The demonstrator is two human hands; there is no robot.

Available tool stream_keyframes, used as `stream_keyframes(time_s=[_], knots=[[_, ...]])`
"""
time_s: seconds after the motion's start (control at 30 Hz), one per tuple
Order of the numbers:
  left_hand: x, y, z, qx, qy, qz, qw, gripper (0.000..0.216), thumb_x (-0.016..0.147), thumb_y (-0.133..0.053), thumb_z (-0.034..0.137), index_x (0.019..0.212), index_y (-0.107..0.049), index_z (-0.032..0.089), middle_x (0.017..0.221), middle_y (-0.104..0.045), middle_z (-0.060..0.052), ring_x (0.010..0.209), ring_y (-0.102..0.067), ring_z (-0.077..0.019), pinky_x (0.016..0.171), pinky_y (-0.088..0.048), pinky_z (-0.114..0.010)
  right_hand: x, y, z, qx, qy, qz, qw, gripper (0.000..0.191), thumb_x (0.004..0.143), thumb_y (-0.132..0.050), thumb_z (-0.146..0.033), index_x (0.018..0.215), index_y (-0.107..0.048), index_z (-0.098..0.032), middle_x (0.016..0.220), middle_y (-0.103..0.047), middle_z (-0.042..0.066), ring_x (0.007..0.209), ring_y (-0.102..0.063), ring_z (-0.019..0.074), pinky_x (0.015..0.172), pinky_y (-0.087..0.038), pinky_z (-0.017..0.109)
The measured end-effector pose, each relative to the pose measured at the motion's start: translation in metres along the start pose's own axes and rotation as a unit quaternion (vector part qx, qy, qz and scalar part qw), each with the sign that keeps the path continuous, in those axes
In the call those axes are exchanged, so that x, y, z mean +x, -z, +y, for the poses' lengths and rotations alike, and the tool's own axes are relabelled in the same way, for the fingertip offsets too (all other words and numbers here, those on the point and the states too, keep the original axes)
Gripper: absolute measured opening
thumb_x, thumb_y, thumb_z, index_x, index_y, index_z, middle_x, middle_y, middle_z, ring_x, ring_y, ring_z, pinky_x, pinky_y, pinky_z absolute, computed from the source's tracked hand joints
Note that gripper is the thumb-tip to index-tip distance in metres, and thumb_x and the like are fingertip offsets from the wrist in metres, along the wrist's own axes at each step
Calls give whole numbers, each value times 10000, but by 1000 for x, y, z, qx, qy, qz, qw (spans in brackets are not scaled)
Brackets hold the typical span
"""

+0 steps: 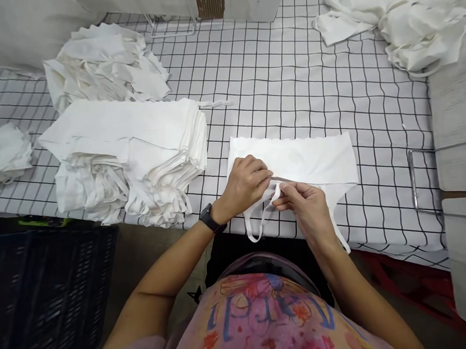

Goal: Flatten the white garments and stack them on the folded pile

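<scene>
A white strappy garment [295, 157], like a camisole or bra top, lies flat near the table's front edge, its straps pointing toward me. My left hand [247, 183], with a dark watch on the wrist, is closed at the garment's near edge, fingertips gripping the fabric there. Just to its right, my right hand [306, 204] pinches a white strap [275, 193] between thumb and fingers. One strap loop hangs over the table edge below the hands. My fingers partly cover the place where strap and fabric meet.
Left of the garment sits a neat stack of similar white garments [135, 122]. Behind it is a loose white pile [108, 63], with another pile [408, 16] at the far right. Boxes stand at the back and on the right, beside a wire rack [413, 179]. Dark crates [46, 291] are lower left.
</scene>
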State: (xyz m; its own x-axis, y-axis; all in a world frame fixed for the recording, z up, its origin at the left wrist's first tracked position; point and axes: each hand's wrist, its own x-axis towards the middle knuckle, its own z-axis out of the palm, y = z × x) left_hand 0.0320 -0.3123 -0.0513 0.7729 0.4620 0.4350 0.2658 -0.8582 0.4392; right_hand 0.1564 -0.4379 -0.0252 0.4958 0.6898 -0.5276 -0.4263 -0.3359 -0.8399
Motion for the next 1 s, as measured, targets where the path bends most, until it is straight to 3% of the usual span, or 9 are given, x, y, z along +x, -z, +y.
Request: stream_keyframes(time_s=[0.23, 0.5, 1.0], knots=[[1, -2, 2, 26, -45, 66, 996, 149, 976, -597, 146, 866, -690, 181, 843, -728, -5, 878, -611, -180, 812, -409, -381, 7, -8, -4, 22, 9, 33, 999, 221, 777, -817, -324, 675, -715, -156, 548, -668, 3, 495, -668, 121, 489, -565, 181], [-1, -2, 4, 59, -89, 58, 993, 153, 988, -573, 136, 856, -635, 180, 815, -693, -2, 890, -589, -191, 857, -414, -400, 9, -12, -5, 32, 11, 59, 998, 207, 754, -819, -290, 647, -705, -153, 553, -645, -18, 482, -655, 106, 457, -538, 164], [-2, -1, 4, 76, -104, 40, 991, 223, 1008, -513, 119, 809, -596, 178, 785, -653, -20, 853, -574, -194, 860, -427, -402, 7, -14, -5, -5, 19, 44, 999, 223, 779, -812, -303, 652, -697, -160, 542, -646, -14, 481, -648, 111, 472, -537, 177]])
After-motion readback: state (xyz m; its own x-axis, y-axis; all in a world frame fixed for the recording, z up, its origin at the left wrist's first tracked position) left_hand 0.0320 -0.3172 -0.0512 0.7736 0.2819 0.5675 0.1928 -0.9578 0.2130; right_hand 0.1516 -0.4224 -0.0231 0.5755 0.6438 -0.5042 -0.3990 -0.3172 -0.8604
